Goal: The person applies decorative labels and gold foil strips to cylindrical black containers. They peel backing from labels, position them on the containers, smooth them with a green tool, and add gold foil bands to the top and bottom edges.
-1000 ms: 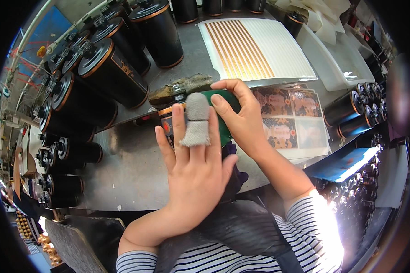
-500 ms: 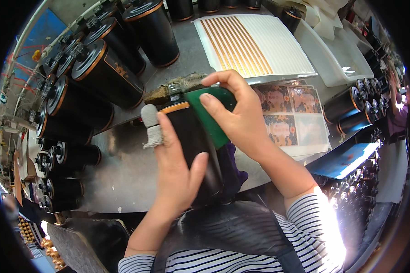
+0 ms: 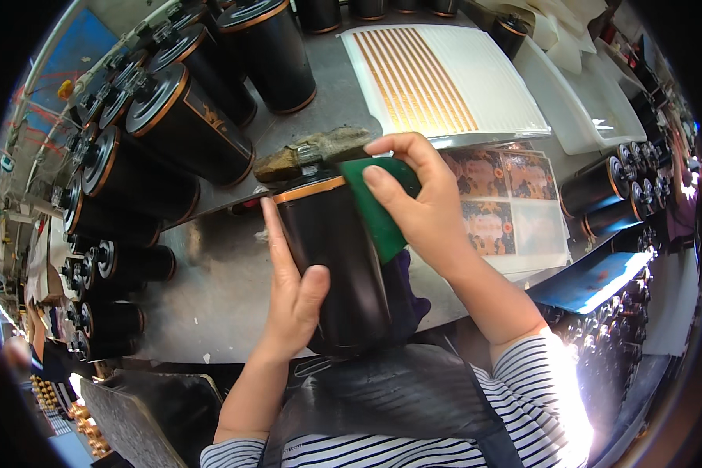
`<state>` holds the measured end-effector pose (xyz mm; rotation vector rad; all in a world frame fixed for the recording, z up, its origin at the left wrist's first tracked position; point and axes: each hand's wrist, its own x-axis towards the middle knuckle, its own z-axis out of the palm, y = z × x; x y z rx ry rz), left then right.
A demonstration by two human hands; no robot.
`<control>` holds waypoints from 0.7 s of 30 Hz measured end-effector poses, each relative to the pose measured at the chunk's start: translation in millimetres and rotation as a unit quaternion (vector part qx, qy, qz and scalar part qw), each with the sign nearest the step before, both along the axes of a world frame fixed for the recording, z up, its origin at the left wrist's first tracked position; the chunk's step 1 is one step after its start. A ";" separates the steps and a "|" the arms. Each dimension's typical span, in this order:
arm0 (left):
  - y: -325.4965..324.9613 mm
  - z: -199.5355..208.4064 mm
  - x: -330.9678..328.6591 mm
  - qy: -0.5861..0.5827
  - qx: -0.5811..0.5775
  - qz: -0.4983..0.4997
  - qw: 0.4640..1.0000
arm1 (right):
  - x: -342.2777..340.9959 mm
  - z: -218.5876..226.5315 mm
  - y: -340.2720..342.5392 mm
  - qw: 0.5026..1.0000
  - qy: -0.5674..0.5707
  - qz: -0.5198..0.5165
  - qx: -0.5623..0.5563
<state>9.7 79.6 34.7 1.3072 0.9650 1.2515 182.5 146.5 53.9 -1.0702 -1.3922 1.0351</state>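
A black cylindrical bottle (image 3: pixel 331 269) lies tilted in front of me, its clear knob pointing away and a copper band (image 3: pixel 310 189) round its shoulder. My left hand (image 3: pixel 290 300) holds its left side, with the thumb on the near face and one finger stretched along the edge; the other fingers are hidden behind it. Between thumb and fingers of my right hand (image 3: pixel 421 199) is a flat green scraper (image 3: pixel 384 220), pressed along the bottle's right side near the band. Purple cloth (image 3: pixel 415 292) shows beneath the bottle on the right.
A worn padded rest (image 3: pixel 335 148) lies beyond the bottle's top. Behind it is a sheet of copper strips (image 3: pixel 413 78); patterned transfer sheets (image 3: pixel 487 207) lie to the right. Black bottles (image 3: pixel 199 125) crowd the left, and a white tub (image 3: pixel 577 97) stands back right.
The bottle has turned more upright in view and shifted slightly right. My left hand's cloth-covered fingertips have slipped out of sight behind it. The green scraper stays in my right hand.
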 end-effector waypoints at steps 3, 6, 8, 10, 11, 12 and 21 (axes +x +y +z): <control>-4.0 9.2 -4.9 0.062 -0.019 0.014 0.998 | 11.0 -13.4 6.9 0.999 0.030 -0.023 -0.013; -8.9 28.8 -5.3 0.119 -0.039 0.020 0.992 | 7.4 12.4 3.2 0.999 0.036 -0.007 0.006; -10.5 31.0 4.0 0.207 -0.002 0.034 0.978 | 0.7 26.3 -2.7 0.998 -0.002 0.012 0.055; -4.1 17.4 4.5 0.189 0.013 0.059 0.980 | -2.5 13.8 0.3 0.997 -0.042 -0.013 0.061; 4.9 2.5 -1.6 0.124 0.012 0.075 0.989 | 1.8 8.1 4.2 0.994 -0.087 -0.041 0.059; 5.8 -3.3 -4.1 0.075 0.014 0.064 0.995 | 7.9 -1.4 7.3 0.992 -0.084 -0.084 0.035; 12.5 43.9 10.1 0.469 0.234 0.104 0.845 | 92.9 -41.6 -27.6 0.943 0.226 0.041 -0.240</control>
